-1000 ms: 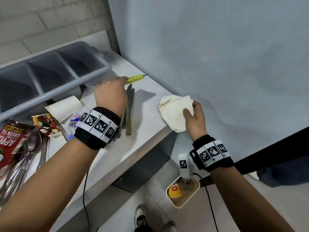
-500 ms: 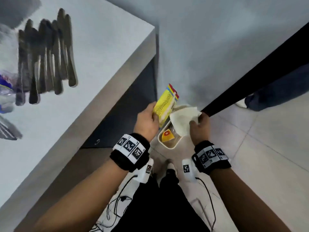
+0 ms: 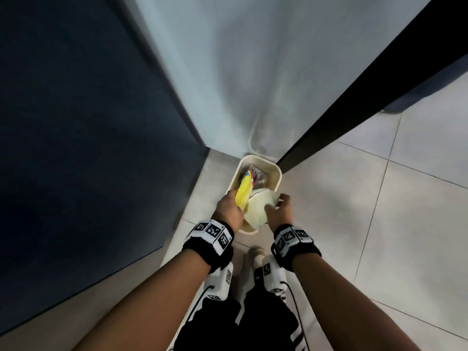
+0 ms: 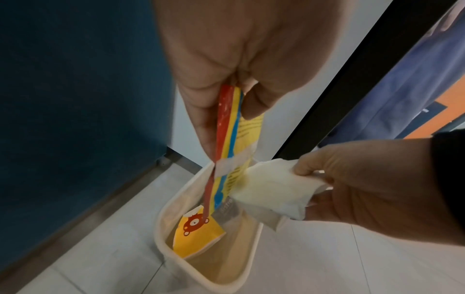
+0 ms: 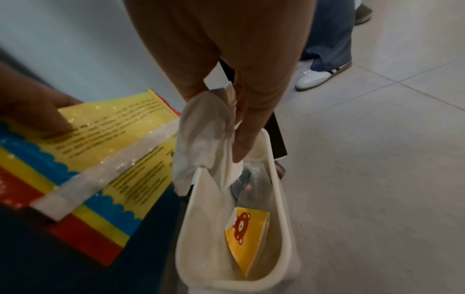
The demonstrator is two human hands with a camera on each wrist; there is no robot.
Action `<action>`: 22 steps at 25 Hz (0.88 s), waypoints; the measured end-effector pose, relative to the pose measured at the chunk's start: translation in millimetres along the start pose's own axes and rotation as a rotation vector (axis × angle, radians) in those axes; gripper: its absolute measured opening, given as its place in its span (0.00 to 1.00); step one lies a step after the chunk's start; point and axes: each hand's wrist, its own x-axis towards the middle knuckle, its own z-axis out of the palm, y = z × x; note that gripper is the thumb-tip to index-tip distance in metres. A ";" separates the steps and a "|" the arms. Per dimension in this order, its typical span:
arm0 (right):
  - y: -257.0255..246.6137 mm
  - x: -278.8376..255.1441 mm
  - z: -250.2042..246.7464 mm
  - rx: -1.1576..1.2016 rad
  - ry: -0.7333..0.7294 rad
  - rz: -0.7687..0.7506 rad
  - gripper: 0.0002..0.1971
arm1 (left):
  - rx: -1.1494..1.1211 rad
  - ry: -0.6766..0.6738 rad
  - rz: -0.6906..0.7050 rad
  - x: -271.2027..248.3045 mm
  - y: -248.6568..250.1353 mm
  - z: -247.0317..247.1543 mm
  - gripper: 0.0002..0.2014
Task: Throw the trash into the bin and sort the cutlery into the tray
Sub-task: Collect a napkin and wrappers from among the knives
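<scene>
Pinching my light, floppy yellow wrapper point(image 4: 247, 127) left-handed point(image 3: 228, 211), limp napkin point(image 4: 271, 191) right-handed point(image 3: 279, 211), bin point(image 3: 277, 171) at twelve o'clock

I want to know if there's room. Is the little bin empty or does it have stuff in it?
Not empty. The bin already holds an orange bear wrapper and some clear plastic, but much of its inside wall still shows bare.

Both forearms reach forward and down, side by side, wrists banded. Left hand point(image 3: 229, 207) pinches yellow wrapper point(image 3: 243, 192) between thumb and fingers point(image 4: 256, 103). Right hand point(image 3: 279, 211) pinches crumpled napkin point(image 3: 257, 210), fingertips seemingly loosening. Hands nearly touching.
</scene>
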 end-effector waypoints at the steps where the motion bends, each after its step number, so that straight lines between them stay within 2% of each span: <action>1: 6.7 16.2 8.8 -0.004 -0.008 -0.010 0.21 | 0.011 -0.010 -0.002 16.9 -1.8 9.2 0.24; 6: 28.9 69.5 19.3 -0.060 -0.088 0.001 0.24 | 0.030 -0.060 -0.015 74.5 -11.3 36.5 0.26; 10: 15.8 55.2 -8.5 -0.105 -0.103 -0.025 0.18 | -0.057 -0.038 -0.079 60.9 -5.8 9.7 0.22; 15: -78.6 -24.7 -55.7 -0.216 -0.209 -0.208 0.10 | -0.237 0.012 -0.018 -30.3 41.2 -60.5 0.17; 18: -157.0 -94.0 -88.3 -0.345 -0.316 -0.382 0.12 | -0.390 0.048 0.038 -112.3 84.0 -117.9 0.15; 22: -251.2 -182.3 -117.7 -0.395 -0.431 -0.613 0.11 | -0.475 0.137 0.138 -220.9 125.7 -195.1 0.14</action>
